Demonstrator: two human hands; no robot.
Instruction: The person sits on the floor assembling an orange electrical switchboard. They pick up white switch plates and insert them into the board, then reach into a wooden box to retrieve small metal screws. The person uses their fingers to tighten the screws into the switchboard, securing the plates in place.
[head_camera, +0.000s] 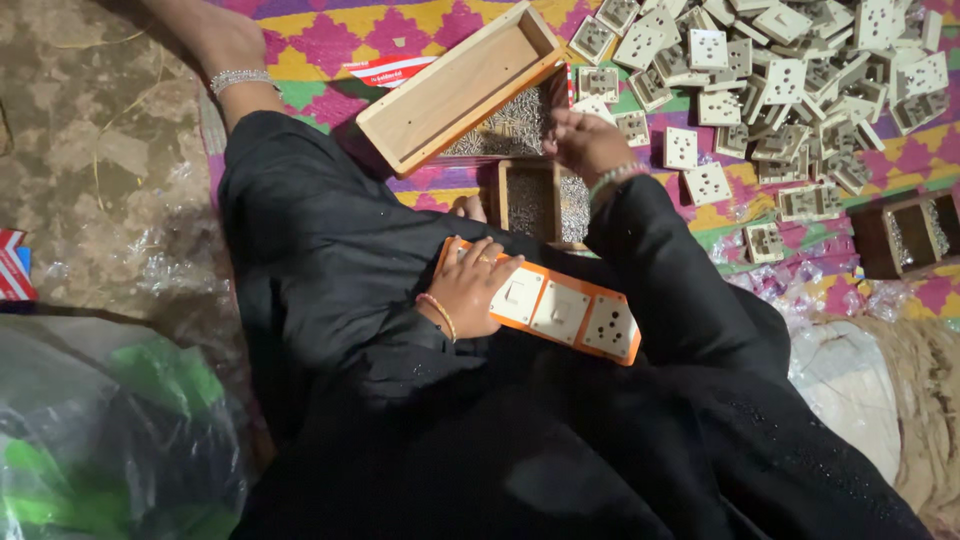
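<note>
a board (560, 308) with three modules fitted is gripped by the left hand (468, 290); screws (510, 128) are pinched by the right hand (583, 140); many sockets (790, 80) lie unfitted.

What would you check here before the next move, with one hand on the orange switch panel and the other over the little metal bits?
1. Left hand grips the orange switch panel: ok, fingers lie over its left end.
2. Panel is steady: ok, it rests on the lap.
3. Right hand is at the small metal parts: ok, it sits at the tray's edge.
4. A part is in the right grip: cannot tell, the fingertips are hidden.
5. Spare white socket modules are within reach: ok, piled beside the right hand.
6. Panel slots are filled: ok, three white modules show.
</note>
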